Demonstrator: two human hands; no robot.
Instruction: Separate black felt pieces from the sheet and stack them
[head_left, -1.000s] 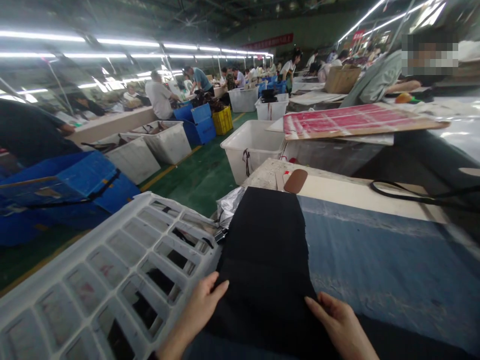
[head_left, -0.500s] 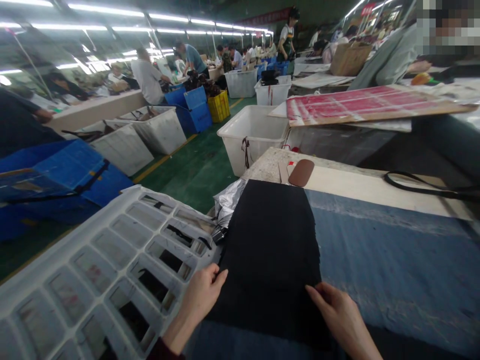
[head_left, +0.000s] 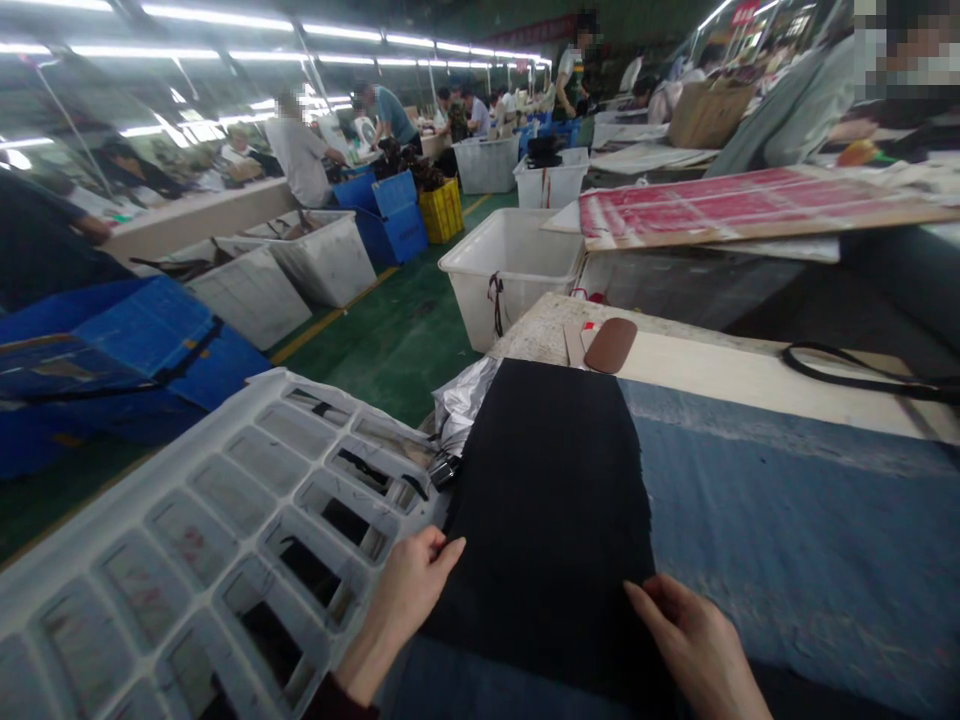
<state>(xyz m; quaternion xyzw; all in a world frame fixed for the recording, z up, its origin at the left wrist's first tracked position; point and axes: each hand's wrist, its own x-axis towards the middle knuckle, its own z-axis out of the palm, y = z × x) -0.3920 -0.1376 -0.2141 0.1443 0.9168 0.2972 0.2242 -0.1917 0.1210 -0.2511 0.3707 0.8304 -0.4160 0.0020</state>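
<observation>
A black sheet of fabric or thin leather lies flat over a blue-grey covered work surface. My left hand pinches its left edge between thumb and fingers. On the opposite edge, my right hand holds the sheet the same way, thumb on top and fingers curled beneath. The right border of the sheet looks slightly ragged. Beyond its far end rests a brown rounded leather piece. Crumpled silvery plastic touches the far left corner.
A white slotted plastic crate stands at the left, dark scraps inside. Past the bench are a white bin and a red-topped board. A black strap lies at right. Blue crates and several people are farther off.
The view has shifted slightly, so most things appear a little farther right. Both hands keep their hold on the black sheet, which has barely moved on the bench.
</observation>
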